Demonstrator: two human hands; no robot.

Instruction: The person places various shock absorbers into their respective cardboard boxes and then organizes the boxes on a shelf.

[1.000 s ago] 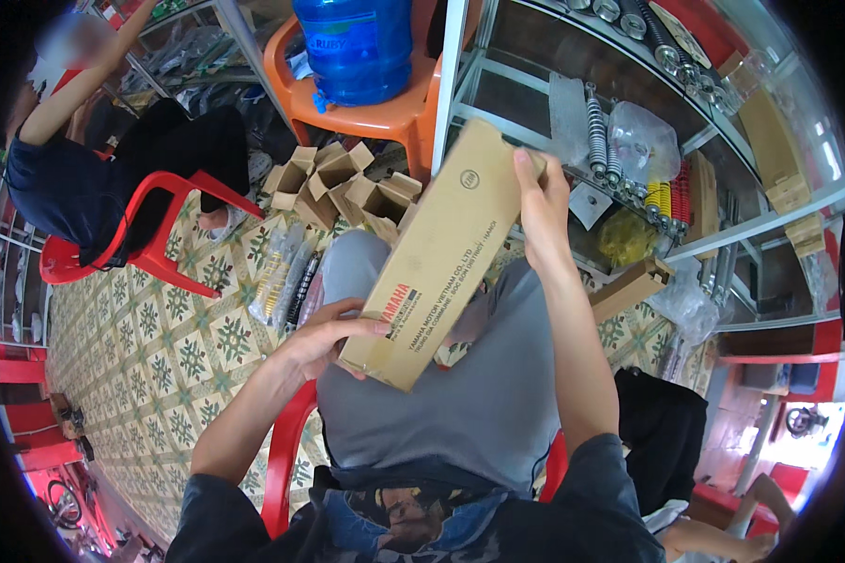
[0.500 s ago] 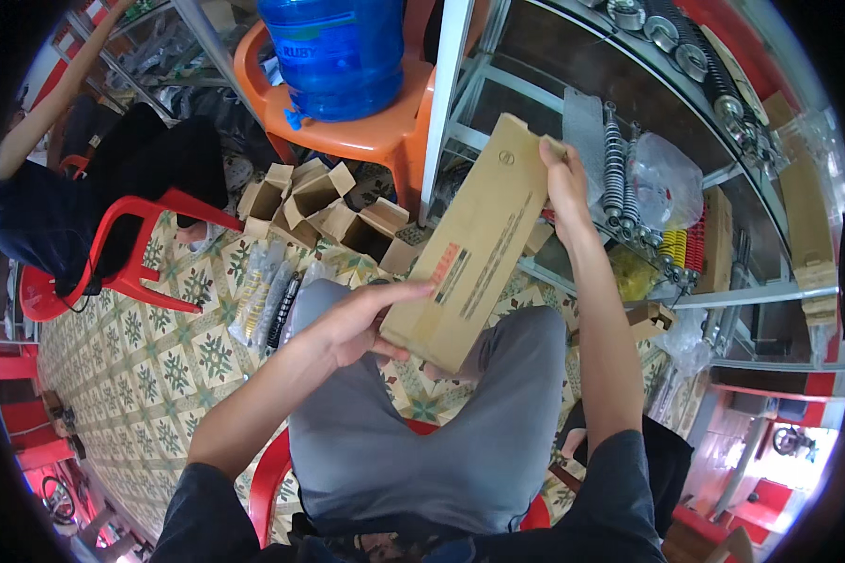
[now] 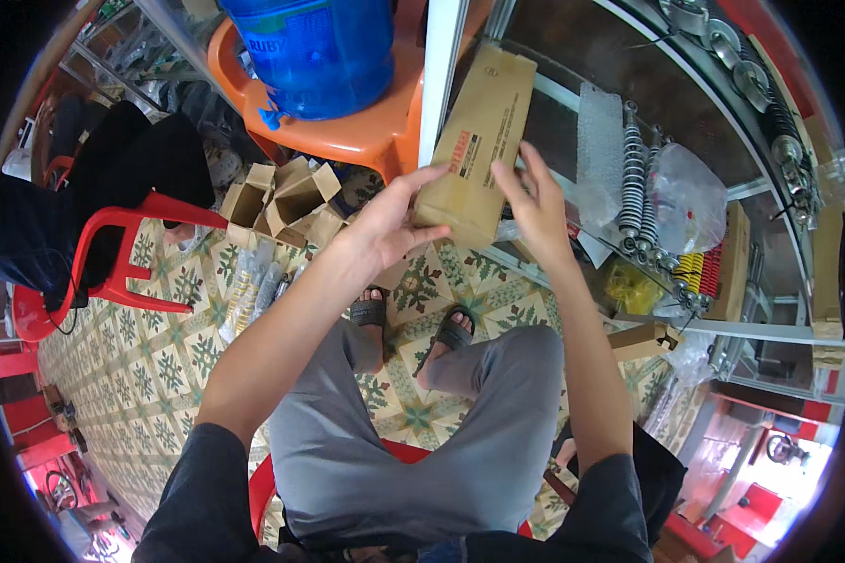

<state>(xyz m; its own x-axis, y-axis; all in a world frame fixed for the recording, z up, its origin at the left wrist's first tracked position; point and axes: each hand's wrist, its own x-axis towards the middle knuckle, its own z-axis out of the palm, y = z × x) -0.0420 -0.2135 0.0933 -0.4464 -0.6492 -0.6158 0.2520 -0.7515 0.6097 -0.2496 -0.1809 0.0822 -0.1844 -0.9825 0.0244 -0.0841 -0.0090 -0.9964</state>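
Observation:
A long brown cardboard box [image 3: 488, 122] is tilted in front of me, its far end beside the shelf's white post. Its closed near end faces me. My left hand [image 3: 385, 220] grips the box's lower left side, fingers on the printed face and thumb by the near end. At the box's right edge is my right hand [image 3: 535, 202], slightly blurred. Its fingers are spread, and one fingertip meets the edge or comes very close to it; I cannot tell which.
Open cardboard boxes [image 3: 286, 202] lie left of centre, near plastic-wrapped shock absorbers [image 3: 249, 291]. An orange chair [image 3: 347, 136] bears a blue water jug [image 3: 319, 56]. On the right, a glass-and-metal shelf holds spring shock absorbers [image 3: 634, 178] and bubble wrap [image 3: 598, 150]. A person sits in a red chair [image 3: 113, 230].
The box has moved up and away from my lap toward the shelf post. My right hand has come down from its far end to the right edge. My sandalled feet now show.

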